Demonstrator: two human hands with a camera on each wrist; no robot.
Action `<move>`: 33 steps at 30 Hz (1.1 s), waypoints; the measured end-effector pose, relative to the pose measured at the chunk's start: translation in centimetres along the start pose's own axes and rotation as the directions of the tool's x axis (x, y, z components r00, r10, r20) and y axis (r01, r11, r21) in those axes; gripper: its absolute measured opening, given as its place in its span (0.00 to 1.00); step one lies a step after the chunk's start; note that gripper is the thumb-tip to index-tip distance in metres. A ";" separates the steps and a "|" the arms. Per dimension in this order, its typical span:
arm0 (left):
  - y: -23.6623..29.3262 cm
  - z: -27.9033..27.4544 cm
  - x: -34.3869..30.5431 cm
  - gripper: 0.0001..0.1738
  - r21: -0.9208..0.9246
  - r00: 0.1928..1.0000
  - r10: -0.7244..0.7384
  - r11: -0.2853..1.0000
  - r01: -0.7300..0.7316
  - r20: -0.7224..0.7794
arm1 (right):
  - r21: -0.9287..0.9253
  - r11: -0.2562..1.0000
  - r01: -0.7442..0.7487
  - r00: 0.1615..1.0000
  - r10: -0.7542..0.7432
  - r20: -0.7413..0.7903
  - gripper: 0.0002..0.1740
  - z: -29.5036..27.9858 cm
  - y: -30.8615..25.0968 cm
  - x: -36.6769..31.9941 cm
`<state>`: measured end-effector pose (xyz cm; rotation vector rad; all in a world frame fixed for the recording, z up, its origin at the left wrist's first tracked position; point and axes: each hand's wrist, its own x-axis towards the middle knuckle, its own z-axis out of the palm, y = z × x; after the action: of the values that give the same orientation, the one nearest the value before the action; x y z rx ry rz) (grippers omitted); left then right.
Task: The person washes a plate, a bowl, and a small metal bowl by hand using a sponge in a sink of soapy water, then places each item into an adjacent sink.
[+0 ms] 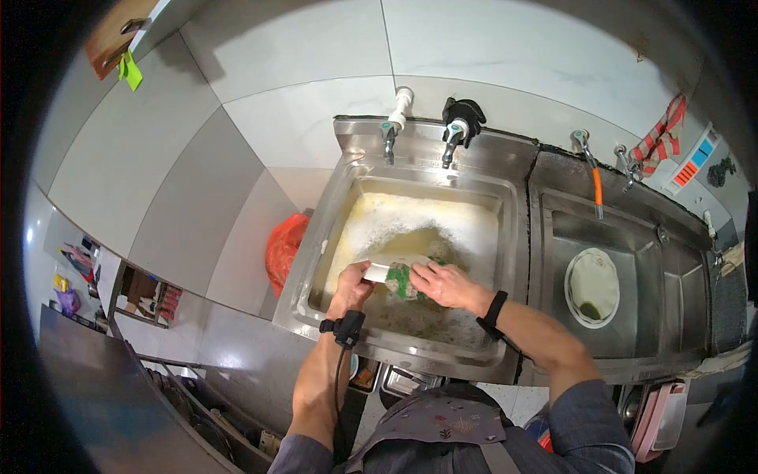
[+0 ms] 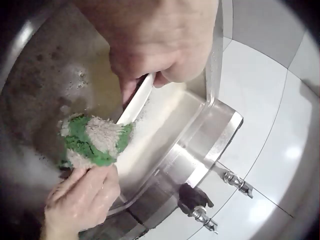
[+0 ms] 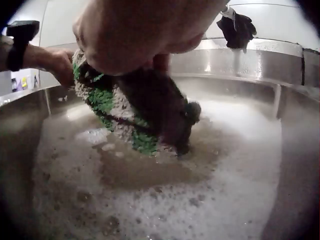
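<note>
Over the soapy water (image 1: 466, 213) in the left sink (image 1: 513, 237), my left hand (image 1: 353, 287) pinches the edge of a white plate (image 1: 377, 272). The left wrist view shows this plate (image 2: 137, 102) edge-on, thumb on one side and fingers on the other. My right hand (image 1: 448, 285) grips a shaggy green-and-beige scrubbing cloth (image 1: 401, 281) against the plate's other end. In the left wrist view the cloth (image 2: 95, 141) wraps over that end and hides it. Seen from the right wrist, the bunched cloth (image 3: 107, 102) hangs close above the foamy water.
A white oval dish (image 1: 592, 287) lies in the right sink (image 1: 553, 332). Taps line the back wall, one with an orange hose (image 1: 596, 183), another with a black glove (image 1: 466, 113) over it. A red bag (image 1: 286, 249) sits left of the sink.
</note>
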<state>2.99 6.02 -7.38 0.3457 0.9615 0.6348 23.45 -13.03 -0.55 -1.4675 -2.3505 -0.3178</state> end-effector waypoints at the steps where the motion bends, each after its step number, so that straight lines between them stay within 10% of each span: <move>1: -0.4 -0.9 0.3 0.13 -0.002 1.000 0.001 1.000 -0.001 -0.008 | 0.041 0.999 0.025 0.999 -0.026 0.031 0.23 0.3 0.0 -0.5; 6: -2.4 -2.7 0.3 0.20 -0.025 0.994 0.106 0.994 -0.106 0.024 | 0.107 0.967 -0.233 0.921 0.184 0.344 0.13 1.3 2.2 -0.9; 8: -2.8 -2.2 -0.7 0.22 -0.069 0.985 0.165 0.985 -0.161 0.058 | 0.189 0.810 -0.555 0.829 0.522 0.198 0.08 0.8 4.0 -0.2; 12: -2.0 0.0 -4.5 0.20 0.111 0.987 0.155 0.981 -0.159 0.046 | 0.134 0.722 -0.679 0.726 0.687 -0.021 0.06 2.5 7.1 -0.9; 14: -2.3 -0.4 -5.0 0.20 0.123 0.975 0.188 0.972 -0.202 0.118 | 0.059 0.441 -0.896 0.445 0.889 0.106 0.09 6.3 8.8 -1.9; 15: -2.3 -0.7 -5.1 0.20 0.124 0.975 0.190 0.971 -0.203 0.111 | 0.064 0.443 -0.894 0.447 0.887 0.112 0.09 7.8 8.5 -2.0; 17: -2.5 -0.8 -4.8 0.21 0.099 0.979 0.159 0.980 -0.171 0.125 | 0.343 -0.102 -0.934 0.109 0.831 0.546 0.17 9.8 7.3 -2.3; 21: -3.6 -1.3 -3.7 0.21 0.037 0.965 0.216 0.974 -0.223 0.149 | 0.431 -0.012 -0.902 0.259 0.783 0.565 0.17 11.4 2.7 -0.6; 24: -3.9 -0.4 -3.4 0.21 0.124 0.969 0.221 0.964 -0.234 0.114 | 0.274 0.366 -0.889 0.457 0.680 0.574 0.14 6.2 -1.5 2.9; 27: -4.6 0.1 -3.3 0.18 0.094 0.977 0.212 0.972 -0.214 0.030 | 0.448 0.628 -0.636 0.762 0.602 0.237 0.18 4.9 -6.1 4.4; 33: -4.9 -1.9 -2.5 0.17 -0.076 0.983 0.147 0.987 -0.139 0.110 | 0.391 0.759 -0.521 0.849 0.509 0.143 0.20 6.5 -6.5 4.9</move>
<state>2.06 0.68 -9.39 0.3896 0.8073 0.7684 14.52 -9.49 -4.49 -1.8052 -1.7630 0.3369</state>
